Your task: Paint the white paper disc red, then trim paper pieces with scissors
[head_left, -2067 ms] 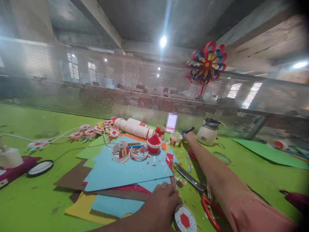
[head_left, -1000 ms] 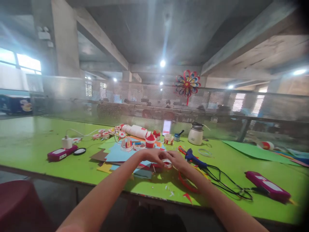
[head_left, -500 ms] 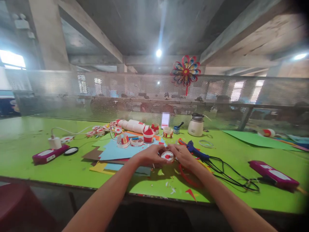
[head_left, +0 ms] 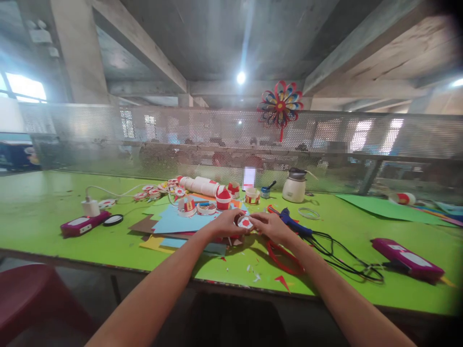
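Observation:
Between my two hands is a small round white paper piece with a red middle (head_left: 246, 222), held just above the green table. My left hand (head_left: 227, 223) is closed around its left side with curled fingers. On the other side, the fingers of my right hand (head_left: 272, 226) pinch its right edge. A blue hot glue gun (head_left: 295, 224) lies just beyond my right hand. Red scissor-like handles (head_left: 284, 260) rest beneath my right forearm, partly covered by it. Blue paper sheets (head_left: 181, 222) lie stacked by my left hand.
White and red paper cups, including one with a red top (head_left: 223, 198), stand behind my hands. A pale jug (head_left: 293, 187) stands farther back. Purple power strips (head_left: 85, 224) lie at both sides, with black cables (head_left: 336, 253) at right. Paper scraps (head_left: 282, 282) dot the front edge.
Both hands have risen slightly with the round paper piece, which now tilts with its red middle facing me more. My view has shifted a little to the left.

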Available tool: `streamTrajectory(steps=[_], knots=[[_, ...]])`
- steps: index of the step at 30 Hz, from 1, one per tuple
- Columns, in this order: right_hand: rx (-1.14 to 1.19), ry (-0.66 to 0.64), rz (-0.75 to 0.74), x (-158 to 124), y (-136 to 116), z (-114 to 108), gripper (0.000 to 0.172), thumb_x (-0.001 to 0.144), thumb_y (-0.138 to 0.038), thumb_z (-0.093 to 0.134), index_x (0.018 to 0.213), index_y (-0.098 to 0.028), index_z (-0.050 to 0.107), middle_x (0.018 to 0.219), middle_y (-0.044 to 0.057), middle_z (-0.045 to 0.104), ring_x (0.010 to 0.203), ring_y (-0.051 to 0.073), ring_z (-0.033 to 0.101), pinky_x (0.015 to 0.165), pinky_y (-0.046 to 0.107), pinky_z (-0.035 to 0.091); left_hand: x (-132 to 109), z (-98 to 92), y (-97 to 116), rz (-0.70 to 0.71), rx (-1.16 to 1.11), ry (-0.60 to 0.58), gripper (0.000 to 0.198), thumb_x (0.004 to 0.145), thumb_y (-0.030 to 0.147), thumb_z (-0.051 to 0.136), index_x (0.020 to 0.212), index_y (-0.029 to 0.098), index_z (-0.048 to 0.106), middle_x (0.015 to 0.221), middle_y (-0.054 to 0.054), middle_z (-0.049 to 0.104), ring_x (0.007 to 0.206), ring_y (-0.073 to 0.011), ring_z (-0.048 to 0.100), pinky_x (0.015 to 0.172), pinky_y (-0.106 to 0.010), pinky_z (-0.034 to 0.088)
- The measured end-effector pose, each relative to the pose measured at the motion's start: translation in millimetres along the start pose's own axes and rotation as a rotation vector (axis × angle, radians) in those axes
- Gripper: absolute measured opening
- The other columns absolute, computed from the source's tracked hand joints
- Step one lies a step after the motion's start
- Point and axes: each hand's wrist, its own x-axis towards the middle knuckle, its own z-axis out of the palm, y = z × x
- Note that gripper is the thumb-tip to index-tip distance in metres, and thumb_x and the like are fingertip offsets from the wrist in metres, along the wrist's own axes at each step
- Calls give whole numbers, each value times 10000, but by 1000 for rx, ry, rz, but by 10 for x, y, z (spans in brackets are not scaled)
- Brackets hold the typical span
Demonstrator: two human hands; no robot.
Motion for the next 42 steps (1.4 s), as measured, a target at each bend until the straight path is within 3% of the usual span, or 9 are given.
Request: streamTrajectory(steps=[6,11,17,28,34,42], knots=[[123,12,72,-2,8,30,444,800,-471,614,1104,-152,670,943,79,723,772,198,655,587,278,523,3,37,12,27,1,64,423,699,427,677,1005,145,605,900,-43,654,788,-172,581,684,-275,449],[369,82,205,15,-15,11,405,736,-428,682,1018,-138,683,599,7,656,545,142,587,545,266,498,12,59,24,59,-21,90,447,736,436,654,1068,145,584,942,-55,653,813,-169,583,712,-281,455],[449,142,259,14,-32,-15,290,716,-400,696,878,-160,691,622,2,658,532,119,562,512,244,454,6,90,46,91,-38,96,459,742,426,651,1097,147,571,964,-56,649,805,-160,581,690,-268,457],[488,162,296,-14,-135,-8,204,691,-302,703,826,-152,671,544,-21,625,478,102,537,480,237,439,6,29,-7,152,-69,52,599,654,407,754,1170,161,579,984,-64,660,795,-161,592,696,-283,480],[496,138,218,-46,-165,-58,281,683,-350,735,874,-151,686,590,-12,649,511,104,555,522,247,457,16,-62,-24,177,-179,5,624,649,377,761,1194,144,565,965,-83,658,794,-166,600,713,-308,498],[475,149,118,-62,-178,-75,352,713,-446,707,918,-159,697,646,-6,649,533,105,548,543,262,460,20,-52,13,232,-214,82,563,625,332,783,1118,140,591,956,-81,652,832,-175,600,762,-333,496]])
